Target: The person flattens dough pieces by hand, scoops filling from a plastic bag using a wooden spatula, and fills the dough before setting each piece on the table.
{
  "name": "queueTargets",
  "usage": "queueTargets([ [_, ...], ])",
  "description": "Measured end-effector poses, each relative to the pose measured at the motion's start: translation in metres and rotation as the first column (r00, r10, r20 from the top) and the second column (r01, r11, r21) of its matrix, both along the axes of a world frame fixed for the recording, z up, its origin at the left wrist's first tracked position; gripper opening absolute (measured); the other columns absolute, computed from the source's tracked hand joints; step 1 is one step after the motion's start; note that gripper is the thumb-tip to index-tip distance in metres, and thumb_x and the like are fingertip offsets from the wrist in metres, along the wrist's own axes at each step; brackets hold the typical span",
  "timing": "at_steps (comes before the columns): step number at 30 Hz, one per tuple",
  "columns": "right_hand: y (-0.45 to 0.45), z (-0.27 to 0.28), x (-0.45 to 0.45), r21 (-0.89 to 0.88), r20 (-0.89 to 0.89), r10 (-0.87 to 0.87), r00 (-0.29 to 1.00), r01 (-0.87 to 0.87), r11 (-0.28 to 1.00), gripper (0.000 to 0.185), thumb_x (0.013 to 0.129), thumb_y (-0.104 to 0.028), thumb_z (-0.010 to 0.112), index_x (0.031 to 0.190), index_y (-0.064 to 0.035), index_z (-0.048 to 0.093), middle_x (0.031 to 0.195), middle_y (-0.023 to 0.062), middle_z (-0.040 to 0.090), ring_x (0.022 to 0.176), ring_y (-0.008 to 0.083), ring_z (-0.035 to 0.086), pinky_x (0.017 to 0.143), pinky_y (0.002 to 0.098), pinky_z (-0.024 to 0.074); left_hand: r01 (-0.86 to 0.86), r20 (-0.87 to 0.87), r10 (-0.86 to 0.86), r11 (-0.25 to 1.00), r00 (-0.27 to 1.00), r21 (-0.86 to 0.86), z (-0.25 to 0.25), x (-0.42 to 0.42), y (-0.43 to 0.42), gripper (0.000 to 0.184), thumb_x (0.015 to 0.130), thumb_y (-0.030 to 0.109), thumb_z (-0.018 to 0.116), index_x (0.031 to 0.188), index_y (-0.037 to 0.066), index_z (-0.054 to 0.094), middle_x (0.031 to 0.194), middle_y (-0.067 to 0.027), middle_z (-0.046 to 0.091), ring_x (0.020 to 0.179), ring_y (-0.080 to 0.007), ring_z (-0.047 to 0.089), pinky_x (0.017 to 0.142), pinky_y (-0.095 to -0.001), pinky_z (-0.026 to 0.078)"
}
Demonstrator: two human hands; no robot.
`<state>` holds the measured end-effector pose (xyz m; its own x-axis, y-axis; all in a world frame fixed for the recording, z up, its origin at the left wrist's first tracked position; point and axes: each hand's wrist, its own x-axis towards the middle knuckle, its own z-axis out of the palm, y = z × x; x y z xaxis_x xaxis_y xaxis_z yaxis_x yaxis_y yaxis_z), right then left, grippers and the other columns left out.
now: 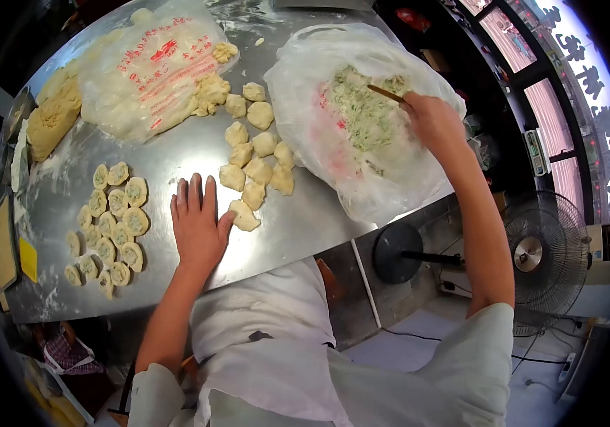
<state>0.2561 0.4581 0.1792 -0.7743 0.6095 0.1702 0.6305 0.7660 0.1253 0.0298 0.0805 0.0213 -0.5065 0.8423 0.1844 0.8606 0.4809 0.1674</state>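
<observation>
My left hand (199, 229) lies flat on the steel table (305, 228), fingers stretched out and holding nothing. Just right of its thumb is a dough piece (245, 215), one of several pale lumps grouped in the middle. My right hand (434, 121) is closed round a thin wooden stick (386, 92). The stick's tip reaches over a pale green, shredded-looking filling (369, 117), which lies on a clear plastic bag (305, 78). To the left of my left hand sit several small rounds of dough with filling (134, 221) showing in their tops.
A bag with red print (155, 85) covers more dough at the back left, beside a large yellowish dough mass (52, 124). A yellow card (28, 260) is at the left edge. Below right stands a floor fan (529, 254). Another person's checked clothing (70, 354) shows lower left.
</observation>
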Motion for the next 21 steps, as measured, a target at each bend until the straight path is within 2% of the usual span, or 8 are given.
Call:
queueTargets([
  [3, 0.035, 0.001, -0.025, 0.117, -0.003, 0.025, 1.0, -0.024, 0.993, 0.014, 0.094, -0.017, 0.061, 0.102, -0.0095, 0.07, 0.088, 0.0182, 0.072, 0.084, 0.0409, 0.07, 0.072, 0.0535, 0.053, -0.021, 0.023, 0.021, 1.0, 0.999, -0.023, 0.0, 0.0, 0.0, 0.07, 0.101, 0.046, 0.054, 0.156, 0.006, 0.039, 0.161, -0.0206, 0.036, 0.149, -0.045, 0.029, 0.122, -0.0564, 0.022],
  [6, 0.06, 0.01, -0.044, 0.144, -0.034, -0.044, 0.998, 0.048, 0.988, 0.016, 0.093, -0.018, 0.06, 0.102, -0.0103, 0.071, 0.091, 0.0184, 0.073, 0.087, 0.0404, 0.071, 0.074, 0.0532, 0.0544, 0.005, 0.11, -0.005, 1.0, 0.994, -0.001, -0.004, -0.01, -0.007, 0.062, 0.105, 0.04, 0.048, 0.155, 0.003, 0.04, 0.161, -0.019, 0.037, 0.15, -0.0431, 0.029, 0.123, -0.0541, 0.021],
  [7, 0.063, 0.012, -0.046, 0.147, -0.016, -0.039, 0.999, 0.04, 0.988, 0.017, 0.092, -0.016, 0.059, 0.104, -0.0114, 0.071, 0.093, 0.0181, 0.074, 0.088, 0.0406, 0.072, 0.075, 0.0523, 0.0552, -0.003, 0.207, -0.015, 0.996, 0.978, 0.086, -0.007, -0.013, -0.013, 0.059, 0.106, 0.036, 0.046, 0.154, 0.002, 0.041, 0.161, -0.0191, 0.037, 0.15, -0.0426, 0.029, 0.123, -0.0531, 0.021],
  [9, 0.069, 0.009, -0.042, 0.18, -0.024, 0.0, 1.0, 0.005, 0.984, 0.017, 0.097, -0.025, 0.059, 0.104, -0.0135, 0.069, 0.089, 0.0166, 0.073, 0.084, 0.0409, 0.07, 0.072, 0.0527, 0.0539, -0.053, 0.392, -0.055, 0.964, 0.918, 0.259, -0.012, -0.019, -0.023, 0.053, 0.107, 0.028, 0.043, 0.153, 0.0, 0.043, 0.161, -0.0191, 0.038, 0.15, -0.0417, 0.029, 0.124, -0.0512, 0.02],
  [12, 0.071, 0.015, -0.032, 0.211, -0.007, 0.007, 1.0, -0.005, 0.977, 0.018, 0.099, -0.028, 0.059, 0.105, -0.0145, 0.069, 0.088, 0.0157, 0.073, 0.083, 0.0412, 0.069, 0.07, 0.0529, 0.0533, -0.045, 0.356, -0.023, 0.982, 0.934, 0.182, -0.009, -0.014, -0.037, 0.05, 0.108, 0.022, 0.039, 0.152, -0.003, 0.043, 0.161, -0.0194, 0.038, 0.15, -0.0417, 0.03, 0.124, -0.049, 0.021],
  [16, 0.069, 0.012, -0.034, 0.193, -0.01, -0.032, 0.999, 0.033, 0.981, 0.019, 0.091, -0.013, 0.057, 0.104, -0.0118, 0.071, 0.092, 0.0167, 0.074, 0.088, 0.0398, 0.071, 0.075, 0.0518, 0.0551, -0.095, 0.4, -0.031, 0.952, 0.916, 0.293, -0.008, -0.006, -0.04, 0.034, 0.104, 0.016, 0.049, 0.133, 0.001, 0.058, 0.153, -0.0196, 0.047, 0.145, -0.0407, 0.038, 0.121, -0.0492, 0.026],
  [19, 0.063, -0.001, -0.05, 0.164, -0.014, 0.02, 1.0, -0.017, 0.986, 0.018, 0.09, -0.012, 0.058, 0.102, -0.0083, 0.07, 0.093, 0.0185, 0.073, 0.089, 0.0415, 0.071, 0.078, 0.052, 0.0556, -0.114, 0.39, -0.02, 0.942, 0.921, 0.316, -0.005, -0.005, -0.038, 0.021, 0.102, 0.016, 0.054, 0.117, 0.003, 0.061, 0.145, -0.0188, 0.054, 0.14, -0.0393, 0.044, 0.118, -0.0483, 0.03],
  [21, 0.061, -0.005, -0.054, 0.141, -0.005, 0.066, 0.998, -0.065, 0.988, 0.017, 0.09, -0.012, 0.058, 0.1, -0.0049, 0.069, 0.093, 0.0208, 0.072, 0.089, 0.042, 0.07, 0.079, 0.0529, 0.0556, -0.147, 0.449, -0.024, 0.928, 0.893, 0.343, -0.002, -0.006, -0.037, 0.019, 0.101, 0.017, 0.056, 0.112, 0.003, 0.062, 0.141, -0.0177, 0.057, 0.137, -0.0381, 0.047, 0.115, -0.0471, 0.032],
])
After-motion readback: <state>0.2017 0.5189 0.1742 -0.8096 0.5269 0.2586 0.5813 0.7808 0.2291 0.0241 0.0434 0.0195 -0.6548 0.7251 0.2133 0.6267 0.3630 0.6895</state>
